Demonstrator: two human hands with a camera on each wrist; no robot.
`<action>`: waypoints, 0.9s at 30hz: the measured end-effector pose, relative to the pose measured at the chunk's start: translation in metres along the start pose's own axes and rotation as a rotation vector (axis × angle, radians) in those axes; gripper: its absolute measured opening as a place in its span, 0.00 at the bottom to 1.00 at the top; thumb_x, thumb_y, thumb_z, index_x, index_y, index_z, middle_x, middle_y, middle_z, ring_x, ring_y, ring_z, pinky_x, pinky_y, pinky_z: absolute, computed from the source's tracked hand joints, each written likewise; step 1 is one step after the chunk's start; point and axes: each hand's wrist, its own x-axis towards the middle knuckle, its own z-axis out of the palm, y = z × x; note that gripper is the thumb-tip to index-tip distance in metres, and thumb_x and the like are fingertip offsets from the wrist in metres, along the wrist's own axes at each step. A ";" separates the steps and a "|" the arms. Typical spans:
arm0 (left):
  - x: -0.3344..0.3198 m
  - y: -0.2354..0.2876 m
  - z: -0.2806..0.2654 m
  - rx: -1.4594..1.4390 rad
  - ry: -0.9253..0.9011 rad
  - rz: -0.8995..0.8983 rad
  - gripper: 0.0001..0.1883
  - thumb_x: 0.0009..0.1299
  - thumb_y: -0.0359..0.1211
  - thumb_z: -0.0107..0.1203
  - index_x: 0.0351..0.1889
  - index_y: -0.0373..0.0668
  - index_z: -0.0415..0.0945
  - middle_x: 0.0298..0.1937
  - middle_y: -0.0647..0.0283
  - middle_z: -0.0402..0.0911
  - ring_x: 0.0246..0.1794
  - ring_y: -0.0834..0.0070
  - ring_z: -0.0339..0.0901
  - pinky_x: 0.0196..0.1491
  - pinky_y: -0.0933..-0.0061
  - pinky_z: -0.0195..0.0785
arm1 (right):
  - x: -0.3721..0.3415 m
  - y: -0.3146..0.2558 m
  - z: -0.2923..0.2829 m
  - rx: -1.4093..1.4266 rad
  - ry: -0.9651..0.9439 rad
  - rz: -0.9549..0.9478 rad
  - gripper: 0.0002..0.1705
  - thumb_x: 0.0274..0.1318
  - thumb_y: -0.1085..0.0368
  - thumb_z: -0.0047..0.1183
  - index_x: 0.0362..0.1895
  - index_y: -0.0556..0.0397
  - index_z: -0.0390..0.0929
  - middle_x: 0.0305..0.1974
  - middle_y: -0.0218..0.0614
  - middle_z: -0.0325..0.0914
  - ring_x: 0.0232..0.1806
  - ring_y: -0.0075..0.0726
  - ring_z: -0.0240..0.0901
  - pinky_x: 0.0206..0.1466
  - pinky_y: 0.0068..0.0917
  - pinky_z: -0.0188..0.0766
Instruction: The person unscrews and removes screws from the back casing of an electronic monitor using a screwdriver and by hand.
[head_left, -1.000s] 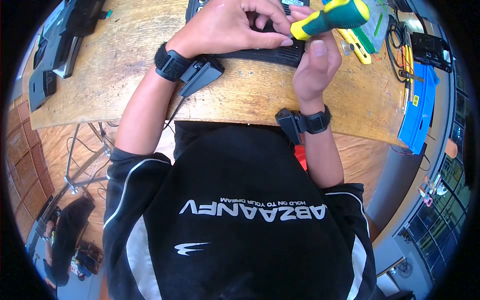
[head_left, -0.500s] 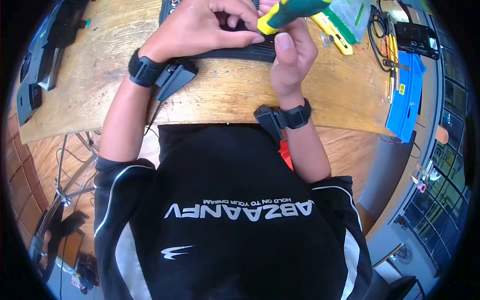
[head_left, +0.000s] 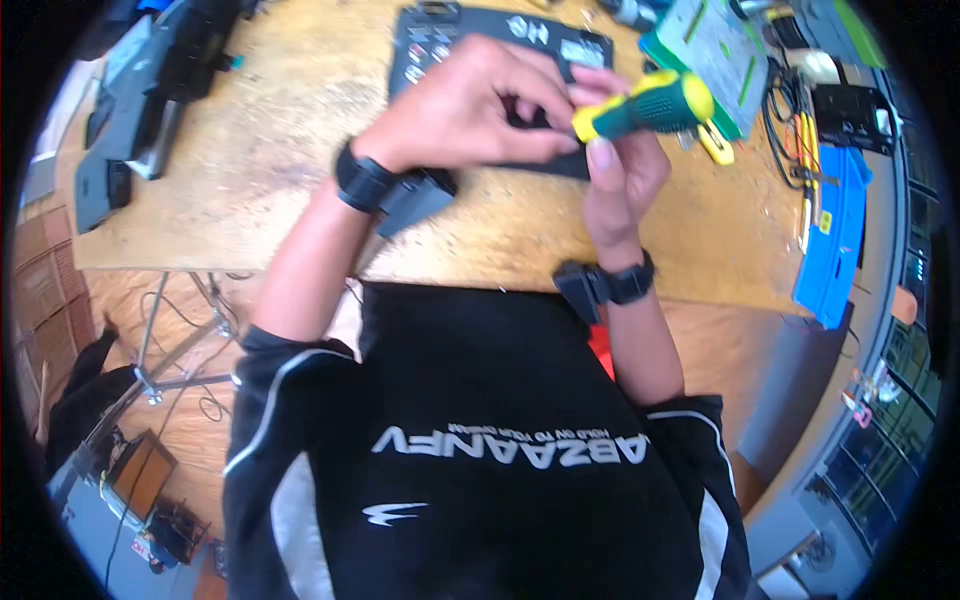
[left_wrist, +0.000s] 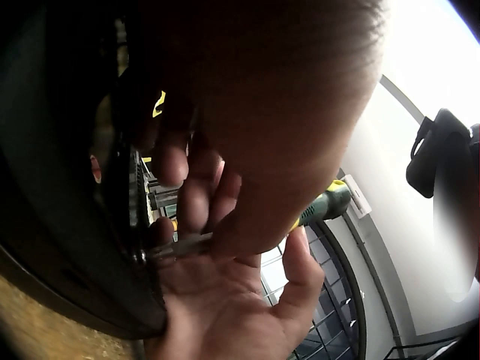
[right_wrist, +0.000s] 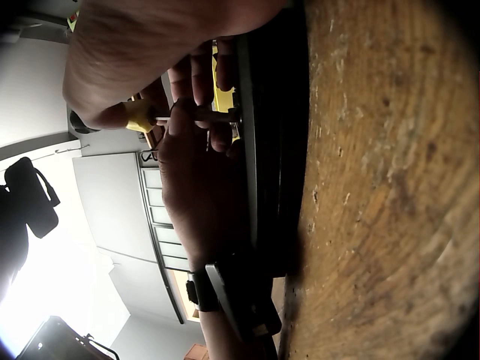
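A green-and-yellow screwdriver (head_left: 655, 108) leans over a dark flat device (head_left: 412, 58) on the bench. The right hand (head_left: 625, 180) has its thumb and fingers at the yellow collar of the handle. Beside it, the left hand (head_left: 465, 110) brings thumb and fingertips together at the screwdriver's lower end. In the left wrist view the metal shaft (left_wrist: 184, 246) meets the dark device's surface, with the left hand (left_wrist: 292, 127) around its upper part. The right wrist view shows the left hand (right_wrist: 199, 180) pinching the shaft; the tip's exact contact is too dark to tell.
Dark equipment (head_left: 150, 105) stands at the bench's left. On the right lie a green-edged case (head_left: 700, 60), a yellow cutter (head_left: 716, 145), cables and a blue tray (head_left: 835, 235). The bench's near edge runs just before the torso.
The head view has shifted, so the hands and bench sit lower and more of the dark device shows. Both hands still hold the screwdriver; its handle leans sideways more than half a second ago.
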 end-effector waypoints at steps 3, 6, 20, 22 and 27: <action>-0.001 0.003 -0.002 -0.028 -0.018 -0.044 0.11 0.59 0.28 0.72 0.39 0.36 0.88 0.39 0.62 0.87 0.33 0.76 0.80 0.37 0.76 0.75 | -0.001 -0.004 0.003 -0.026 0.007 0.020 0.18 0.53 0.64 0.65 0.46 0.60 0.81 0.58 0.51 0.77 0.58 0.41 0.75 0.65 0.38 0.70; 0.002 0.010 -0.004 0.040 -0.015 -0.068 0.10 0.58 0.30 0.73 0.36 0.38 0.87 0.35 0.62 0.85 0.31 0.74 0.79 0.34 0.74 0.72 | 0.004 -0.003 0.007 -0.110 -0.008 -0.100 0.13 0.52 0.68 0.67 0.41 0.57 0.81 0.55 0.49 0.78 0.53 0.41 0.77 0.61 0.38 0.73; 0.002 0.007 0.003 0.075 0.035 -0.010 0.09 0.59 0.24 0.67 0.38 0.38 0.87 0.34 0.64 0.83 0.30 0.76 0.76 0.31 0.76 0.68 | 0.005 -0.008 -0.006 -0.177 -0.045 -0.114 0.19 0.71 0.56 0.51 0.34 0.60 0.82 0.51 0.48 0.78 0.48 0.37 0.77 0.55 0.32 0.72; 0.003 0.007 -0.001 0.052 0.057 -0.007 0.10 0.61 0.22 0.63 0.40 0.39 0.88 0.34 0.66 0.82 0.28 0.82 0.72 0.30 0.80 0.64 | 0.005 -0.012 -0.005 -0.095 -0.005 -0.126 0.23 0.72 0.54 0.49 0.31 0.61 0.80 0.46 0.44 0.77 0.44 0.31 0.75 0.50 0.27 0.71; 0.000 0.001 0.000 0.061 0.060 -0.017 0.09 0.63 0.23 0.61 0.40 0.39 0.88 0.34 0.67 0.83 0.26 0.83 0.72 0.30 0.81 0.64 | 0.008 -0.038 0.004 -0.136 -0.002 0.200 0.28 0.73 0.52 0.46 0.26 0.62 0.79 0.43 0.40 0.75 0.39 0.24 0.70 0.40 0.21 0.65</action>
